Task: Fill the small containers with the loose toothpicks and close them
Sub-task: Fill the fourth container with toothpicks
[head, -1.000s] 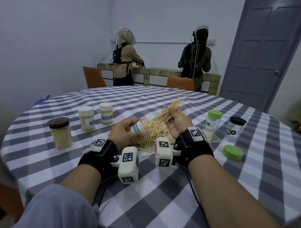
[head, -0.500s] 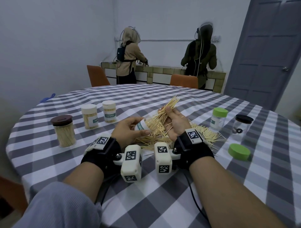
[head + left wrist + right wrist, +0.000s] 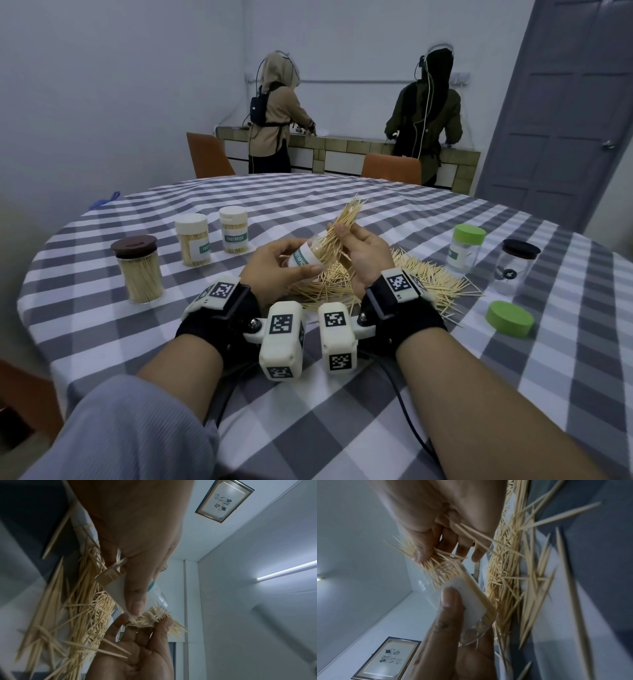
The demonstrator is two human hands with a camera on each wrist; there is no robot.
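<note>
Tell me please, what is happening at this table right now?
A person is refilling toothpick jars. The left hand holds a small labelled container tilted above the table, and the right hand pinches a bundle of toothpicks and feeds it into the open mouth. A loose pile of toothpicks lies on the checked tablecloth. Three filled, capped jars stand to the left. A green-lidded jar, a dark-lidded jar and a loose green lid are on the right.
</note>
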